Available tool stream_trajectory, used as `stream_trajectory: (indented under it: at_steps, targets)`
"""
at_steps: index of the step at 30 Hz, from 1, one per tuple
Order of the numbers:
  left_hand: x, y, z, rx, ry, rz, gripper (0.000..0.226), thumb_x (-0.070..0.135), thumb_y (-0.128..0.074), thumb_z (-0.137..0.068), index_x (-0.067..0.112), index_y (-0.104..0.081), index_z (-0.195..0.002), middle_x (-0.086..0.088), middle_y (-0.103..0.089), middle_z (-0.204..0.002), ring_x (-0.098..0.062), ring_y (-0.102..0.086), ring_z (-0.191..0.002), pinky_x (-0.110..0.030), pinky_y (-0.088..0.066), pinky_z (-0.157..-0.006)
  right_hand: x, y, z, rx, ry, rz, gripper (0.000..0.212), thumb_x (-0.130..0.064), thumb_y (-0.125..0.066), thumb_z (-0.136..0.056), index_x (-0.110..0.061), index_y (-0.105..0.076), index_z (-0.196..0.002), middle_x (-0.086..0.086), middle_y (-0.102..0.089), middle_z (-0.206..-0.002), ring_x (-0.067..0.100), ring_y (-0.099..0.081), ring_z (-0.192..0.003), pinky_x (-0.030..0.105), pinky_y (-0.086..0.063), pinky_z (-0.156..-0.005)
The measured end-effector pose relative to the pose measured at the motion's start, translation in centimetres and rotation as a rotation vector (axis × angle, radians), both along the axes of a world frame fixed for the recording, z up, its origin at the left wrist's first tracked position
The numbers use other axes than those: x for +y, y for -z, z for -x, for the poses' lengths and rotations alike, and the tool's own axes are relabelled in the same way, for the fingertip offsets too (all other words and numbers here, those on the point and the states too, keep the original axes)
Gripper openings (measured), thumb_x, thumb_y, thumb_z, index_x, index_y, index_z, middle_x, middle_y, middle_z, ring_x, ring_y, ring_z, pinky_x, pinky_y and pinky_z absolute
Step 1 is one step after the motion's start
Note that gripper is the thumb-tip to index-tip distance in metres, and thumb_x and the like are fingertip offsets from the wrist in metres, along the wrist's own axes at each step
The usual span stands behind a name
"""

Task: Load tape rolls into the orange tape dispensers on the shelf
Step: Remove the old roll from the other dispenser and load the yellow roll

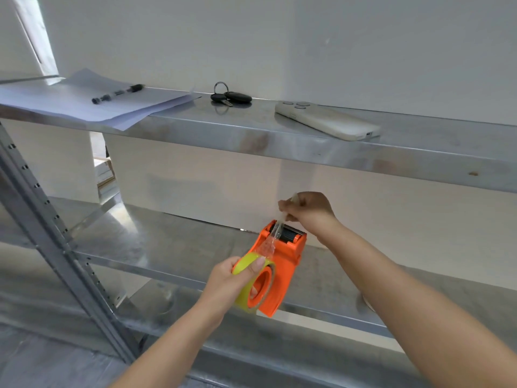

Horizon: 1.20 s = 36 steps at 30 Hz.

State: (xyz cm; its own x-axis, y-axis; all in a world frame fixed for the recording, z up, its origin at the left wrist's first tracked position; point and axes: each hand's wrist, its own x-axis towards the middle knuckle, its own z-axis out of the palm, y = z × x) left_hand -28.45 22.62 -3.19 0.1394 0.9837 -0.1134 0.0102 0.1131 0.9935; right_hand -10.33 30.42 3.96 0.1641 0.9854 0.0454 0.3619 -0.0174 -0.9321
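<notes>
We held the orange tape dispenser [282, 264] in the air in front of the middle shelf [167, 247], its yellow tape roll [246, 287] already seated on the hub. Our left hand [235, 278] wrapped around the roll, thumb across its rim. Our right hand [310, 211] pinched the clear tape end [272, 236], drawn up past the black roller. On the upper shelf [251, 130] lay papers [84, 105], a pen [119, 93], keys [229, 96] and a phone [327, 121].

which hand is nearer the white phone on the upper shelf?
Right. The right hand pinches the clear tape end just below the white phone on the upper metal shelf; the left hand grips the yellow tape roll, lower and further left.
</notes>
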Motion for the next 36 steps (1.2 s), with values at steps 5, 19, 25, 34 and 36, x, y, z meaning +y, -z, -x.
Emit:
stream_trajectory:
  at_steps: [5, 19, 25, 34, 36]
  targets:
    - [0.5, -1.2, 0.0, 0.038, 0.056, -0.005, 0.053, 0.056, -0.081, -0.049, 0.014, -0.063, -0.076, 0.005, -0.065, -0.052, -0.008, -0.058, -0.046, -0.018, -0.047, -0.046, 0.5, -0.4, -0.6, 0.047, 0.047, -0.070, 0.042, -0.014, -0.069, -0.079, -0.016, -0.049, -0.042, 0.001, -0.067, -0.065, 0.012, -0.064, -0.054, 0.031, -0.055, -0.074]
    - [0.2, -1.4, 0.6, 0.103, 0.019, -0.077, 0.032, 0.031, -0.079, -0.050, 0.017, -0.061, -0.072, 0.008, -0.066, -0.052, -0.005, -0.058, -0.050, -0.015, -0.047, -0.049, 0.4, 0.9, -3.6, 0.255, 0.151, 0.019, 0.030, 0.000, -0.065, -0.080, -0.009, -0.049, -0.056, 0.006, -0.059, -0.065, 0.010, -0.056, -0.048, 0.026, -0.056, -0.063]
    - [-0.1, -1.2, 0.6, -0.037, -0.017, -0.072, 0.024, 0.024, -0.076, -0.057, 0.013, -0.057, -0.068, 0.004, -0.060, -0.045, -0.007, -0.052, -0.040, -0.016, -0.043, -0.043, -1.7, 5.0, -1.2, 0.524, 0.000, 0.333, 0.020, 0.001, -0.049, -0.088, -0.008, -0.054, -0.105, 0.008, -0.064, -0.073, 0.022, -0.053, -0.066, 0.023, -0.047, -0.057]
    - [-0.4, 0.1, 0.8, -0.233, -0.022, 0.101, 0.021, 0.030, -0.069, -0.062, 0.014, -0.059, -0.073, 0.007, -0.056, -0.041, -0.004, -0.050, -0.036, -0.016, -0.041, -0.038, -5.1, 7.6, 2.6, 1.299, -0.117, 0.469, 0.031, -0.026, -0.056, -0.078, -0.002, -0.069, -0.090, 0.021, -0.069, -0.092, 0.034, -0.067, -0.082, 0.044, -0.052, -0.085]
    - [-0.4, 0.3, 1.2, -0.267, -0.015, 0.141, 0.021, 0.030, -0.068, -0.063, 0.014, -0.058, -0.071, 0.007, -0.052, -0.041, -0.005, -0.046, -0.036, -0.017, -0.040, -0.037, -5.4, 8.1, 2.7, 1.259, -0.121, 0.418, 0.037, -0.033, -0.057, -0.076, -0.005, -0.069, -0.098, 0.020, -0.069, -0.101, 0.033, -0.067, -0.089, 0.043, -0.054, -0.085]
